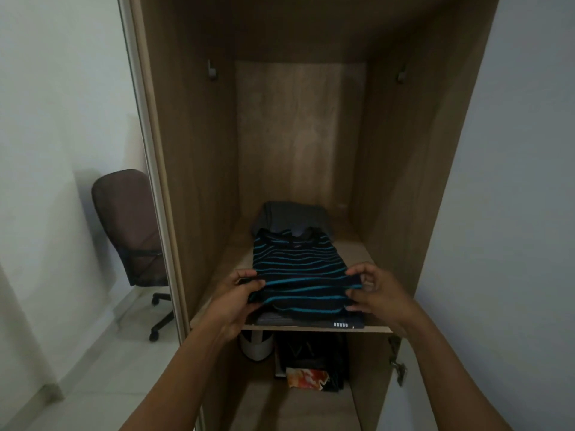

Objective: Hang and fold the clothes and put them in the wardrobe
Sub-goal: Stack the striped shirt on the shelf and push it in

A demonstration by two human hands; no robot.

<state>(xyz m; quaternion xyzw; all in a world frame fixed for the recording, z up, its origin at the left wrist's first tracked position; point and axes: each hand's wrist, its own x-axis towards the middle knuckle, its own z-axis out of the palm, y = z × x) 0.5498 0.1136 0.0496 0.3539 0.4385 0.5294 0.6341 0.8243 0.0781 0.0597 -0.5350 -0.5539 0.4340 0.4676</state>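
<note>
Our folded striped shirt [298, 275] lies at the front edge of the wardrobe shelf [364, 250], atop a dark garment [311, 321]. Our left hand [239, 293] and right hand [376, 290] pinch its near corners. We should slide it back squarely, keeping the folds flat, toward the grey garment [292, 214] behind.

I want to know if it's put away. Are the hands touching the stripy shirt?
Touching: the head view shows both hands, left and right, pinching the striped shirt's near edge.
</note>
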